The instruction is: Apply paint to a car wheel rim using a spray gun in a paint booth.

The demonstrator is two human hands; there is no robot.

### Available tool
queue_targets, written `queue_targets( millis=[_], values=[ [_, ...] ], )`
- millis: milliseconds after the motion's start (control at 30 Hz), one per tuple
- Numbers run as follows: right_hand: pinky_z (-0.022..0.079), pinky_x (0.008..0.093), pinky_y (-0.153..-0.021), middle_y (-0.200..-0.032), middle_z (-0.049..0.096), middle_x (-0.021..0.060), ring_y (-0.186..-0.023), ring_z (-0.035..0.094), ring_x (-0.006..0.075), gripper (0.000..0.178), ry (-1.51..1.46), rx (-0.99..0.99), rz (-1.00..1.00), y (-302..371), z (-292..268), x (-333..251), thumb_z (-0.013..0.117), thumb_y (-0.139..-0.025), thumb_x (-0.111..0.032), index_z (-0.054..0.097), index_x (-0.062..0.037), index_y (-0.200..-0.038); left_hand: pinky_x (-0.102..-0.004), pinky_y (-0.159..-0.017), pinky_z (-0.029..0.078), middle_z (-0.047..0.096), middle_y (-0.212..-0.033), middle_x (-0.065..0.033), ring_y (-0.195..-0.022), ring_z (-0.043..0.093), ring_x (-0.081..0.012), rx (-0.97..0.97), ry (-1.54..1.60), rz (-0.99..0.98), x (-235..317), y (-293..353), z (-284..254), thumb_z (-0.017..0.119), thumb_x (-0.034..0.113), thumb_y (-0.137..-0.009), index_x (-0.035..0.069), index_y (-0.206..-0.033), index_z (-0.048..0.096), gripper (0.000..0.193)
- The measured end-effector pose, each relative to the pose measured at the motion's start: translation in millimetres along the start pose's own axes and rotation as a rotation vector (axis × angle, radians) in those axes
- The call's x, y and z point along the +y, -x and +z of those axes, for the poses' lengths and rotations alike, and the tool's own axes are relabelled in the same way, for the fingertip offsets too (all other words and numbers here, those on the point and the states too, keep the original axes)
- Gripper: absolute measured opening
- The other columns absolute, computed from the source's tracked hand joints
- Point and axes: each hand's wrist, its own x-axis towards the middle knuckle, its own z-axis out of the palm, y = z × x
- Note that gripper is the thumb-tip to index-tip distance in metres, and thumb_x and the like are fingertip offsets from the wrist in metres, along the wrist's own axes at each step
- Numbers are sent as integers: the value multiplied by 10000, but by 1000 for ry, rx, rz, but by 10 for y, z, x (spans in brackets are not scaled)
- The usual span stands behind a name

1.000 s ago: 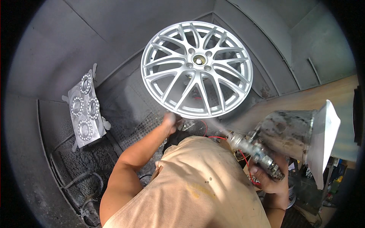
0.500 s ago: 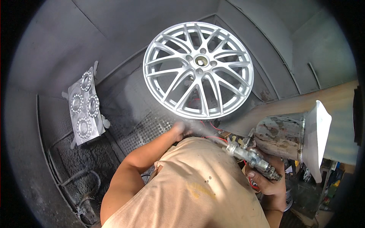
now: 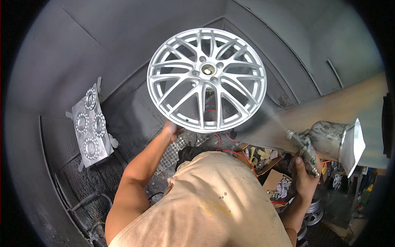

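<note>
A silver multi-spoke alloy wheel rim (image 3: 224, 94) is held up in front of me, face toward me, on a support mostly hidden behind it. My right hand (image 3: 306, 177) is wrapped round a spray gun (image 3: 303, 148) at the right, its nozzle pointing up-left to the wheel's edge. A pale mist leaves the nozzle. The gun carries a stained metal cup (image 3: 327, 138) with a white sheet over its end. Just under the wheel's lower left edge is my left hand (image 3: 172, 131); its fingers are smeared and partly hidden, so whether they touch the rim is unclear.
To the left, a propped board (image 3: 98, 159) bears several ring-shaped silver parts. Grey booth walls (image 3: 123, 37) stand behind and beside the wheel. A red hose (image 3: 242, 158) runs by my body. Boxes of scraps (image 3: 263, 158) and more wheels (image 3: 314, 214) lie at the lower right.
The spray gun has swung right and up, from beside my body to the wheel's right side. My left hand has shifted left. The wheel has turned a little and appears slightly farther left.
</note>
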Motion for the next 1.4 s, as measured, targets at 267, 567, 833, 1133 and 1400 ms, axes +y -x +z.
queue_targets(
  millis=[267, 567, 833, 1133, 1400],
  values=[
    [513, 317, -777, -814, 697, 78, -728, 640, 165, 483, -234, -433, 77, 352, -20, 176, 795, -794, -116, 652, 95, -1204, -385, -820, 593, 709, -1045, -51, -954, 675, -183, -141, 193, -35, -641, 388, 1095, 458, 316, -1056, 146, -1133, 646, 265],
    [441, 215, -521, -865, 668, 31, -626, 552, 58, 393, -21, 58, -56, 156, -166, 241, 746, -912, -95, 613, 21, -1262, -392, -861, 583, 659, -1179, -158, -1054, 657, -232, -280, 48, -268, -1242, -99, 550, 425, 286, -1072, 49, -1242, 568, 324],
    [423, 211, -510, -767, 651, 21, -585, 539, 58, 500, -105, -4, 38, 275, -324, 299, 748, -908, -168, 584, 52, -1326, -444, -1017, 525, 667, -1192, -116, -1113, 657, -267, -41, 127, 151, 24, 56, 106, 447, 311, -1076, 47, -1238, 591, 342],
    [514, 314, -815, -850, 707, 66, -787, 655, 163, 492, -82, -346, 53, 546, -224, 236, 806, -815, -162, 668, 24, -1249, -395, -931, 536, 684, -1149, -103, -1073, 644, -217, -138, 46, -106, -850, 352, 990, 428, 334, -1063, 71, -1209, 643, 369],
    [443, 217, -533, -841, 671, 36, -628, 554, 64, 513, -78, 81, -30, 233, -378, 284, 755, -914, -133, 574, 42, -1361, -398, -1000, 543, 675, -1196, -154, -1121, 650, -268, -148, -269, -187, -652, 167, 368, 445, 134, -1027, -13, -1265, 592, 316]
  ],
)
